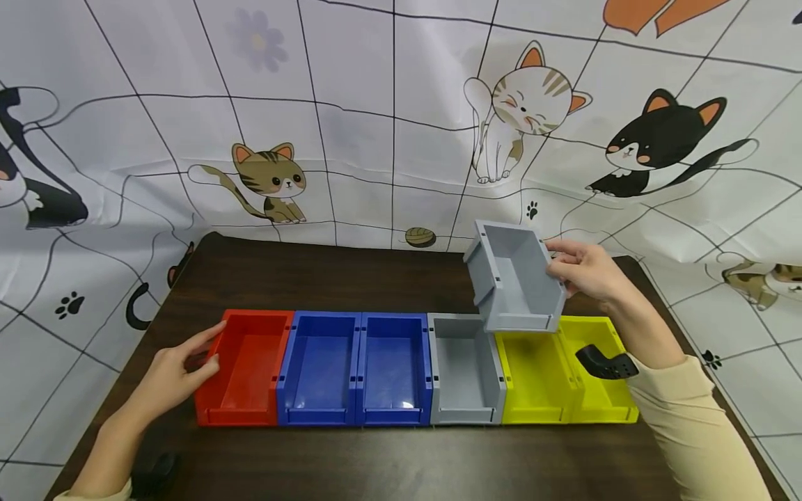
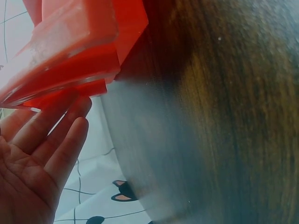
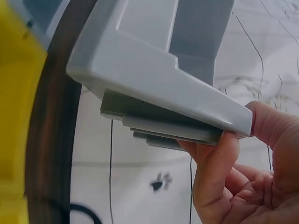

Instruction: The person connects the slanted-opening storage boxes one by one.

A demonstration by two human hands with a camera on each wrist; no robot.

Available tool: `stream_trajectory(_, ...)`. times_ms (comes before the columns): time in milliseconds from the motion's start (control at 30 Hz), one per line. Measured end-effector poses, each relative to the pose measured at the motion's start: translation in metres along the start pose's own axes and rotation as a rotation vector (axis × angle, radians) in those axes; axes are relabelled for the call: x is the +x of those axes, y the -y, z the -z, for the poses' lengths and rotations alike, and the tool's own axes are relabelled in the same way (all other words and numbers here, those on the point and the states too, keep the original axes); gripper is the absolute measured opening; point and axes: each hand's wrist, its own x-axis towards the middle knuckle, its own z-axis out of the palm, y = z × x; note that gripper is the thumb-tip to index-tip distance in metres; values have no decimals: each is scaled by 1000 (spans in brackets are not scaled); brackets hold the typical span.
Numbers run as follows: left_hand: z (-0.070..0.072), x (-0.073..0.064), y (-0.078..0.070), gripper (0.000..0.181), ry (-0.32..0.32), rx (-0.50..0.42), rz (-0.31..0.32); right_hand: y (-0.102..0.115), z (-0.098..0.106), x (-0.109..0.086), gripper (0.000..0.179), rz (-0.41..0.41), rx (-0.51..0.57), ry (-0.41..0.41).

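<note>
My right hand [image 1: 585,268] pinches the right rim of a grey storage bin [image 1: 525,275] between thumb and fingers. The bin is held tilted above the table, over the back of a yellow bin [image 1: 535,383]. In the right wrist view the grip on the grey bin [image 3: 135,70] shows at its edge. At the left end of the row, my left hand [image 1: 172,372] rests against the side of a red bin [image 1: 250,376]. Its fingers look nearly straight in the left wrist view, where they touch the red bin [image 2: 70,51] from outside.
Two blue bins [image 1: 322,369] and another grey bin [image 1: 466,376] stand side by side between the red bin and two yellow bins. They sit on a dark wooden table [image 1: 401,463]. Behind it hangs a white cloth [image 1: 363,139] with cat drawings.
</note>
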Motion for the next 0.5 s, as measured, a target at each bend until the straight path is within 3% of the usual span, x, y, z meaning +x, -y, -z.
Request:
stream_trajectory(300,-2,2,1,56,-6,-2,-19,-45,34,-43,53,14,30,-86)
stream_trajectory(500,2,1,7,54,-46,21,-22,-73,54,-64,39,39,37,-154)
